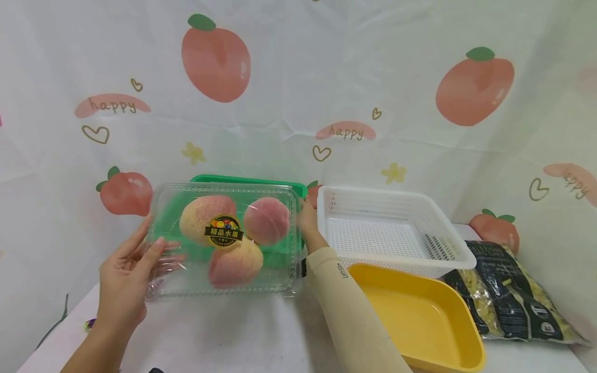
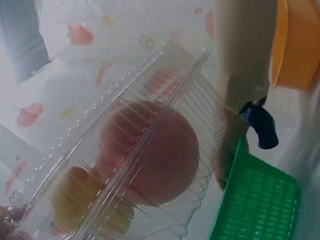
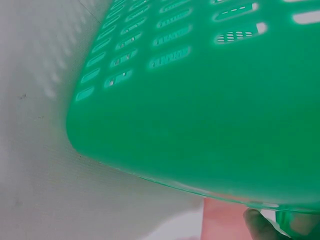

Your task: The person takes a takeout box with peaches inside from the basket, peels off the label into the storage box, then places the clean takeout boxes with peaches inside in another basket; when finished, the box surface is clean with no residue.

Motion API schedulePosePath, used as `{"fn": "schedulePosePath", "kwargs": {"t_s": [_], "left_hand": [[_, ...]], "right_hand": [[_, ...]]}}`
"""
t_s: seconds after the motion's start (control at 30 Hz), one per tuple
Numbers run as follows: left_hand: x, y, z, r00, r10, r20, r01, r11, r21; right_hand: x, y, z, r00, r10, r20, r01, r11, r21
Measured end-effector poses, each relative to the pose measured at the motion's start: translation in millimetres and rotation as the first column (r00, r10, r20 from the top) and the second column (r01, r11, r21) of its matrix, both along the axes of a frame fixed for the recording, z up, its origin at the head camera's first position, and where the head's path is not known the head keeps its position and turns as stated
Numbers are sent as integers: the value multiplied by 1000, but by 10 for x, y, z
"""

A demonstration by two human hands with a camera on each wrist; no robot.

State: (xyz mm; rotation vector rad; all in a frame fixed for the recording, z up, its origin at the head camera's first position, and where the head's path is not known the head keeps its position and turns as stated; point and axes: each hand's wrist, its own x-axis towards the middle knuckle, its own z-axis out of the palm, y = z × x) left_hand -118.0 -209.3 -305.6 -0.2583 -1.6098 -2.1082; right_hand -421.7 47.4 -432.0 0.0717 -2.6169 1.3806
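My left hand [image 1: 128, 269] holds a clear plastic fruit box [image 1: 280, 264] by its left side, raised and tilted so its lid faces me. Inside lie three peaches [image 1: 267, 220], pink and yellow, under a round black-and-gold label [image 1: 224, 232]. Behind the box stands a green basket [image 1: 252, 180], partly seen through the plastic. My right hand [image 1: 309, 221] grips the basket's rim at its right end. In the right wrist view the slotted green wall fills most of the picture, with a fingertip [image 3: 260, 225] at the rim.
Right of the green basket is a white slotted basket [image 1: 373, 248], with a yellow tray [image 1: 415, 316] in front of it. A black-and-clear food bag [image 1: 513, 295] lies at the far right. A peach-printed cloth [image 1: 289, 77] hangs behind the table.
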Motion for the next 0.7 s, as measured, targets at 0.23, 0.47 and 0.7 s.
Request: {"fn": "schedulePosePath", "kwargs": {"t_s": [0.23, 0.47, 0.7], "left_hand": [[120, -190, -121, 994, -9, 111, 12, 999, -30], [216, -398, -235, 954, -9, 300, 38, 995, -89], [269, -549, -384, 924, -14, 381, 70, 989, -133]], "right_hand": [[1145, -121, 1018, 993, 3, 118, 20, 982, -189], [933, -86, 801, 993, 1, 121, 17, 989, -149], [924, -80, 797, 995, 0, 104, 14, 990, -138]]}}
